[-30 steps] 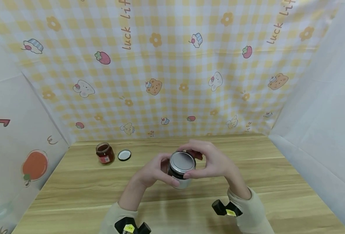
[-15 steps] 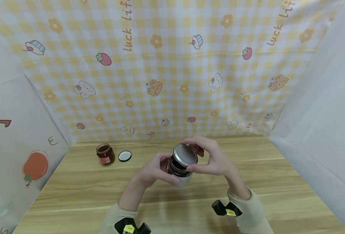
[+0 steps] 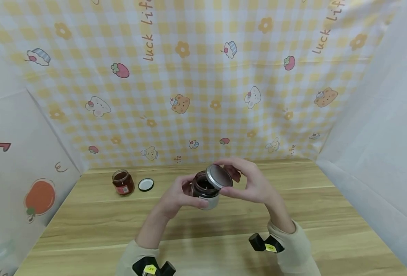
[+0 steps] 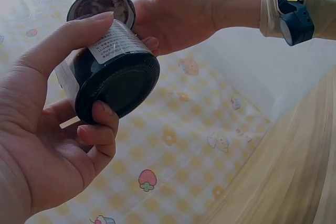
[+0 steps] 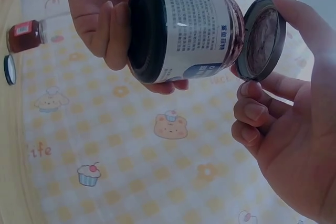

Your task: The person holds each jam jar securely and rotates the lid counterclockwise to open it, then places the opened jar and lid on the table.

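Note:
My left hand grips a dark glass jar with a white printed label, holding it above the table. The jar's mouth is uncovered and dark contents show inside. With thumb and fingers, my right hand holds the silver metal lid by its rim, tilted at the right side of the jar's mouth. Seen in the right wrist view, the lid's underside is smeared with dark residue, and its edge is at or very near the jar's rim. The left fingers curl round the jar's base in the left wrist view.
On the wooden table, an open jar of red-brown contents stands at the back left. Beside it lies a lid with its white inside up. A checked cloth hangs behind the table; white sheets flank the sides.
My right hand has lifted the lid off the jar and tilted it, uncovering the mouth. The jar in my left hand has moved slightly left and up in the view.

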`<state>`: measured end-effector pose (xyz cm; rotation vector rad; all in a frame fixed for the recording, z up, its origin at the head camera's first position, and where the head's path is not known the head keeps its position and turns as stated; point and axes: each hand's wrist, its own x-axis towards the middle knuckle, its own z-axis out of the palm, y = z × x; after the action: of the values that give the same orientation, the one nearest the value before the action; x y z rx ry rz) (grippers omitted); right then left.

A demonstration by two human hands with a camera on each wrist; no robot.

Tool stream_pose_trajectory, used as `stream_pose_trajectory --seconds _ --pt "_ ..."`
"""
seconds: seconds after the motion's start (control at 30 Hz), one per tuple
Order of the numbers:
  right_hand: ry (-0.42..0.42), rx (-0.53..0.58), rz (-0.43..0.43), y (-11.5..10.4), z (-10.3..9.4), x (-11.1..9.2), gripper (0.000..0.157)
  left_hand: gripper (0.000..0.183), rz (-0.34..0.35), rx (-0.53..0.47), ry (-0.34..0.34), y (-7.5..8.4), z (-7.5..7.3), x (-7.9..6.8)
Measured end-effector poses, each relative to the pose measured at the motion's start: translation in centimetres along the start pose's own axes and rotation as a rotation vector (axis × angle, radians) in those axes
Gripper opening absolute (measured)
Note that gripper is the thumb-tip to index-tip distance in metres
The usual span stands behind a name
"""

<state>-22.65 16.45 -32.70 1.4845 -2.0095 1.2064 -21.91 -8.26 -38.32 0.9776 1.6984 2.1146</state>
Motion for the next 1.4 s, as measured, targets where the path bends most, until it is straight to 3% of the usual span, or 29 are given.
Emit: stream_pose_trajectory --seconds 0.23,0.5,0.7,1.4 --pt "-0.018 -0.015 0.08 0.2 0.0 0.1 0.05 0.054 -0.01 0.046 0.077 0.2 -0.5 0.0" --pt "-0.013 -0.043 0.156 0.6 0.1 0.4 0.048 0.058 0.012 0.068 0.105 0.6 -1.3 -0.2" --pt "-0.005 0.007 0.209 0.7 0.3 0.8 0.045 0.056 -0.011 0.108 0.164 1.0 -1.8 -0.5" --pt "0.03 0.17 0.2 1.2 1.5 2.4 0.047 0.06 -0.096 0.187 0.346 2.0 -3.0 -1.0"
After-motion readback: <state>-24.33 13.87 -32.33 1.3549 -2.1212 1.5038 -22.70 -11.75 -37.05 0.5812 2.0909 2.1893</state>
